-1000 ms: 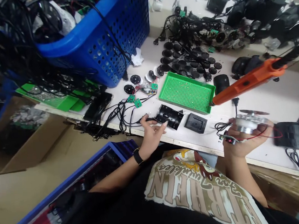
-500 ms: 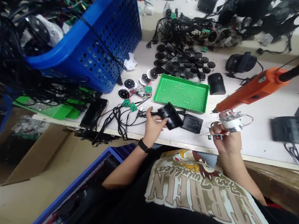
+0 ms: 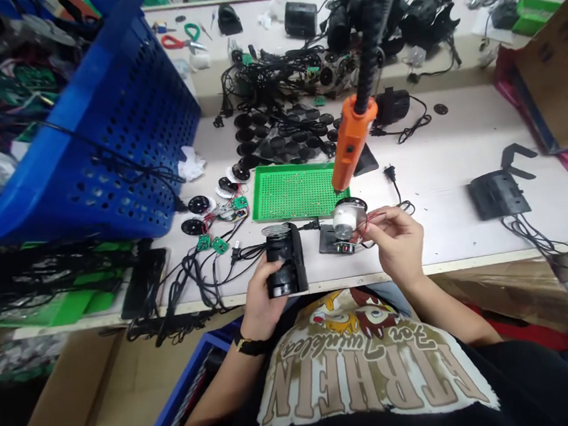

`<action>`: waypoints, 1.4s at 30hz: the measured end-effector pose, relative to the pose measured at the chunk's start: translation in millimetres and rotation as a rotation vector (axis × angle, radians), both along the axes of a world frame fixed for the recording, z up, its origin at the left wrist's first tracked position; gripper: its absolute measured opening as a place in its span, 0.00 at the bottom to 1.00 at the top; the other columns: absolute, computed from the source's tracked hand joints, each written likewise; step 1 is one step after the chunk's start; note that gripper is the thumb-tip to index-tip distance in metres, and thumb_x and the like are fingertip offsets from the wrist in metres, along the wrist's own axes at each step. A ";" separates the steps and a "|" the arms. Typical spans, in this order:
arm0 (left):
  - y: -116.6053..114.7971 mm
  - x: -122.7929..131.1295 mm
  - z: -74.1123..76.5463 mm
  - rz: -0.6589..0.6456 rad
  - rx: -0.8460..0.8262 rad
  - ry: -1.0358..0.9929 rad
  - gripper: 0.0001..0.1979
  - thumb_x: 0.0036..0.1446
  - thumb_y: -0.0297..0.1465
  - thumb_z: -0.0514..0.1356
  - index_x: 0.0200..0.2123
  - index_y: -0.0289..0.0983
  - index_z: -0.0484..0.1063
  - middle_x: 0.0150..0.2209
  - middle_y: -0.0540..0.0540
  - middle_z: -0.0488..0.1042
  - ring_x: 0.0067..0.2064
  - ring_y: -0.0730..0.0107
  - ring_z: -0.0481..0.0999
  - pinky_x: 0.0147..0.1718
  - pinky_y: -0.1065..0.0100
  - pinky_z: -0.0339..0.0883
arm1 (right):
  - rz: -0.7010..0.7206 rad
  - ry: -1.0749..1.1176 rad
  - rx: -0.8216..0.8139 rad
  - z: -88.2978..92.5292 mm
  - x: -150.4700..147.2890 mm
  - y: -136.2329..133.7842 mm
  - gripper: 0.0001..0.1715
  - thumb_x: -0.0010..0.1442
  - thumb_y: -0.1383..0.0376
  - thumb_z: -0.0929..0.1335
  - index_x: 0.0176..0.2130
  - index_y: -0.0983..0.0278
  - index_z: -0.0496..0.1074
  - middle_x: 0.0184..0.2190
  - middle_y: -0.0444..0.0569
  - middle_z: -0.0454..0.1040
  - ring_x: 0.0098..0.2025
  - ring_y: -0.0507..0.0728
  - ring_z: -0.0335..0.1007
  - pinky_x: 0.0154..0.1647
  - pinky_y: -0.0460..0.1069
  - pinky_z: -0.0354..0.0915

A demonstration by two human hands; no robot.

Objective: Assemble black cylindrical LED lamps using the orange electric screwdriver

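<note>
Two hands engaged: left hand (image 3: 262,309) has now stood the black plastic housing (image 3: 285,263) upright, fingers wrapped round it; right-hand fingers (image 3: 384,227) pinch red wires (image 3: 368,221) beside the round metal unit (image 3: 344,222).

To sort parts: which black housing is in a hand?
The upright black housing in the left hand; the flat plate and bracketed housing lie on the bench.

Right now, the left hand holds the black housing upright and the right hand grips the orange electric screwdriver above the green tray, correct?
No: the right hand is not on the orange electric screwdriver, which hangs free; the head view shows that hand holding a round silver part with red wires. The rest stands.
</note>
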State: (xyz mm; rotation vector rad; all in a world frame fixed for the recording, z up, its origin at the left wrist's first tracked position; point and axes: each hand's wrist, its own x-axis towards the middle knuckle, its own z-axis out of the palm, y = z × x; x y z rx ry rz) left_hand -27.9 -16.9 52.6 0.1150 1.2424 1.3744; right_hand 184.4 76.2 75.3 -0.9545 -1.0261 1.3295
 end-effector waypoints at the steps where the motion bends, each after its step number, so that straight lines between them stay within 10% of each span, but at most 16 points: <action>1: 3.2 2.2 1.9 -0.023 -0.008 -0.037 0.15 0.44 0.31 0.69 0.38 0.35 0.80 0.36 0.44 0.84 0.35 0.62 0.82 0.35 0.66 0.74 | 0.005 -0.047 0.048 1.3 1.0 -1.0 0.10 0.53 0.63 0.81 0.32 0.59 0.78 0.30 0.43 0.81 0.28 0.53 0.81 0.29 0.48 0.80; 10: 24.8 27.8 7.6 -0.018 0.039 -0.182 0.12 0.50 0.28 0.70 0.40 0.37 0.80 0.36 0.50 0.84 0.37 0.67 0.83 0.41 0.68 0.76 | 0.021 -0.520 0.745 10.4 11.0 -1.5 0.09 0.64 0.72 0.74 0.41 0.58 0.78 0.34 0.46 0.82 0.38 0.55 0.81 0.39 0.52 0.78; 20: 24.3 32.0 4.2 -0.052 0.124 -0.209 0.13 0.63 0.38 0.68 0.48 0.40 0.80 0.49 0.48 0.85 0.59 0.57 0.80 0.65 0.57 0.69 | 0.107 -0.603 0.888 8.5 10.5 -0.6 0.14 0.64 0.76 0.72 0.46 0.59 0.76 0.38 0.46 0.82 0.39 0.53 0.81 0.38 0.49 0.78; 25: 30.5 25.7 6.5 -0.065 0.216 -0.187 0.21 0.68 0.40 0.64 0.61 0.42 0.76 0.63 0.46 0.78 0.72 0.54 0.67 0.72 0.53 0.60 | 0.139 -0.546 0.823 9.1 12.7 2.6 0.13 0.64 0.76 0.72 0.44 0.59 0.76 0.37 0.45 0.81 0.40 0.53 0.80 0.40 0.49 0.77; 33: 43.0 22.7 17.0 -0.077 0.251 -0.237 0.25 0.70 0.43 0.62 0.67 0.42 0.71 0.67 0.43 0.74 0.73 0.52 0.65 0.74 0.49 0.57 | 0.355 -0.403 0.197 10.9 -3.0 33.2 0.06 0.60 0.64 0.77 0.34 0.61 0.77 0.31 0.42 0.80 0.32 0.52 0.75 0.36 0.48 0.71; 42: 45.1 30.2 17.4 -0.016 0.108 -0.359 0.24 0.71 0.47 0.59 0.60 0.38 0.77 0.55 0.41 0.84 0.64 0.50 0.78 0.64 0.52 0.71 | 0.478 -0.516 0.208 5.7 -28.7 39.8 0.05 0.60 0.64 0.74 0.33 0.63 0.76 0.30 0.44 0.79 0.32 0.53 0.71 0.35 0.49 0.64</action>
